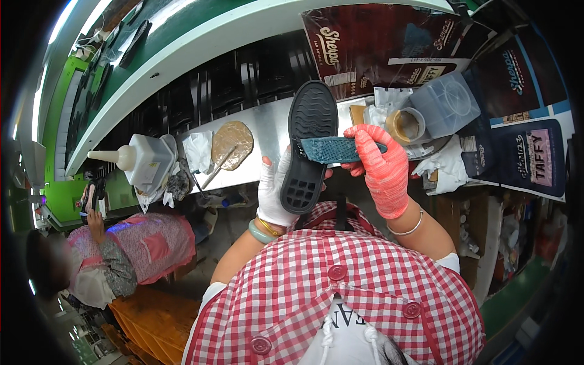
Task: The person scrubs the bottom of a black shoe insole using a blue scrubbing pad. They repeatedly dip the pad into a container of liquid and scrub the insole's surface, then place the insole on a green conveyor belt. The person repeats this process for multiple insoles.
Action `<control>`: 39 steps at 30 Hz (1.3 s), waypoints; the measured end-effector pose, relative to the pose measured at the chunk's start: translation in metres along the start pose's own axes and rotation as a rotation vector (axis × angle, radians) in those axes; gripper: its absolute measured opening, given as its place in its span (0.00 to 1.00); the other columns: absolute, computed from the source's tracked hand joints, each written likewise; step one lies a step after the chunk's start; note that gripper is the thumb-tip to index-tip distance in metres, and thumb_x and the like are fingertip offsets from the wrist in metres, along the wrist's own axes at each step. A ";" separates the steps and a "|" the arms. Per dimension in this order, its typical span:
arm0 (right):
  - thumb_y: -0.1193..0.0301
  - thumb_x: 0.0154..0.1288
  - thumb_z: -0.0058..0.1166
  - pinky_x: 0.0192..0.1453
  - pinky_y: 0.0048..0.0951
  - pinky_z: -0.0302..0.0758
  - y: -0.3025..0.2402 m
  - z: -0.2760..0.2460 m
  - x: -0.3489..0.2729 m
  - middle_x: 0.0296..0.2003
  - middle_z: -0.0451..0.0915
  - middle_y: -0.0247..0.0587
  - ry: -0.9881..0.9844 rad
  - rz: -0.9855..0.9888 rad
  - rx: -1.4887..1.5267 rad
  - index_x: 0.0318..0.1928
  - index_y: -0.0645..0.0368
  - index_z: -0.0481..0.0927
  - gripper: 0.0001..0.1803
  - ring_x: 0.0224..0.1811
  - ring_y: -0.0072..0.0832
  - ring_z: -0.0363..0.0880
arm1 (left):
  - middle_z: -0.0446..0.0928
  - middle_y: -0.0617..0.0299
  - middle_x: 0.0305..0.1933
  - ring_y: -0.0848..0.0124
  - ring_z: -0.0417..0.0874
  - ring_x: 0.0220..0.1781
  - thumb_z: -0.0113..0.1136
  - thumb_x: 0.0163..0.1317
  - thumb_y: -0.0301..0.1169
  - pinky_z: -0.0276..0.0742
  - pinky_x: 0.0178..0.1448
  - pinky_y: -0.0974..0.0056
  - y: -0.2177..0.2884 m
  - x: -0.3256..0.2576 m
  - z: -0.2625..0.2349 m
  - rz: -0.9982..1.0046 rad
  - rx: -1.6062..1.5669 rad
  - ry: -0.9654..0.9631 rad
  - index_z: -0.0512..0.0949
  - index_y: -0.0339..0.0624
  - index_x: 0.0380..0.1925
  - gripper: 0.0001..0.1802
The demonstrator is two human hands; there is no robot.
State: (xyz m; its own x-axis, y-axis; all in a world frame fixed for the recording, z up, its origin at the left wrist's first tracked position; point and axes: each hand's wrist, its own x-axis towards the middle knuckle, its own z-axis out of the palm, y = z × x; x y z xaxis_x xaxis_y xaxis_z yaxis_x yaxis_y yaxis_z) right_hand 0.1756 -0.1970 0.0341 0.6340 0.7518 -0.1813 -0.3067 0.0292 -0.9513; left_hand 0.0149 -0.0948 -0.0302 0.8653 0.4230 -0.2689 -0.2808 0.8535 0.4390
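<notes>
The left hand [275, 191] (white glove) grips the black rubber shoe sole [309, 146] at its lower end, tread up. The right hand [380, 167] (red glove) clamps a teal textured insole [334, 149] laid across it.

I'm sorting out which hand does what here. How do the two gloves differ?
The left hand wears a white glove, the right hand a red-orange one. The left hand grips the black shoe sole from behind, held upright; the right hand holds the teal strap lying crosswise over it. Both wrists carry a bangle.
</notes>
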 end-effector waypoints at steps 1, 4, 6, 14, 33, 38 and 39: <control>0.64 0.71 0.49 0.27 0.13 0.71 0.000 0.000 -0.002 0.32 0.81 0.33 -0.012 0.010 -0.015 0.45 0.60 0.79 0.13 0.26 0.16 0.79 | 0.66 0.50 0.63 0.53 0.76 0.57 0.32 0.61 0.71 0.78 0.53 0.54 0.000 0.000 0.000 0.005 0.011 0.007 0.55 0.52 0.70 0.46; 0.64 0.71 0.49 0.27 0.13 0.71 0.001 0.002 -0.008 0.33 0.81 0.33 -0.047 0.006 -0.060 0.45 0.60 0.79 0.13 0.27 0.16 0.79 | 0.66 0.52 0.64 0.55 0.73 0.60 0.31 0.62 0.69 0.75 0.56 0.53 0.001 0.003 0.002 0.060 0.036 0.043 0.54 0.52 0.70 0.45; 0.65 0.71 0.49 0.27 0.14 0.71 0.003 0.006 -0.013 0.33 0.81 0.34 -0.055 -0.011 -0.071 0.45 0.61 0.79 0.13 0.27 0.17 0.80 | 0.65 0.52 0.65 0.56 0.71 0.62 0.30 0.64 0.68 0.72 0.59 0.51 0.002 0.006 0.005 0.099 0.020 0.076 0.54 0.51 0.70 0.44; 0.67 0.70 0.50 0.26 0.17 0.71 0.001 0.010 -0.028 0.31 0.81 0.35 -0.092 -0.024 -0.123 0.44 0.63 0.80 0.13 0.26 0.18 0.79 | 0.63 0.49 0.67 0.50 0.69 0.64 0.27 0.65 0.67 0.64 0.66 0.45 0.004 0.010 0.020 0.163 0.023 0.063 0.54 0.51 0.70 0.42; 0.63 0.69 0.49 0.27 0.19 0.73 -0.030 -0.005 -0.008 0.34 0.80 0.33 -0.477 0.172 -0.373 0.44 0.60 0.80 0.14 0.28 0.18 0.79 | 0.65 0.48 0.66 0.59 0.71 0.64 0.23 0.65 0.67 0.64 0.69 0.55 0.006 0.009 0.009 -0.226 -0.042 0.018 0.57 0.38 0.68 0.47; 0.59 0.68 0.50 0.22 0.15 0.69 -0.044 0.004 0.011 0.29 0.80 0.34 -0.568 0.315 -0.444 0.44 0.59 0.80 0.16 0.22 0.15 0.78 | 0.72 0.47 0.59 0.54 0.79 0.53 0.21 0.65 0.68 0.77 0.57 0.54 0.009 0.013 0.007 -0.388 0.088 -0.057 0.60 0.42 0.66 0.46; 0.59 0.67 0.51 0.21 0.14 0.67 -0.044 0.007 0.013 0.28 0.80 0.34 -0.575 0.306 -0.446 0.43 0.60 0.80 0.17 0.19 0.15 0.76 | 0.72 0.46 0.59 0.54 0.79 0.54 0.21 0.65 0.68 0.77 0.56 0.52 0.010 0.013 0.006 -0.433 0.093 -0.028 0.61 0.42 0.66 0.46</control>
State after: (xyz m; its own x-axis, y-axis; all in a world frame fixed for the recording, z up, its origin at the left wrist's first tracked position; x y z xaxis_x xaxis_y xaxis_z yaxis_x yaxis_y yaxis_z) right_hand 0.1926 -0.1837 0.0752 0.0635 0.9099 -0.4100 -0.0174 -0.4098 -0.9120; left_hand 0.0258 -0.0823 -0.0241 0.9061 0.0231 -0.4225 0.1473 0.9188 0.3662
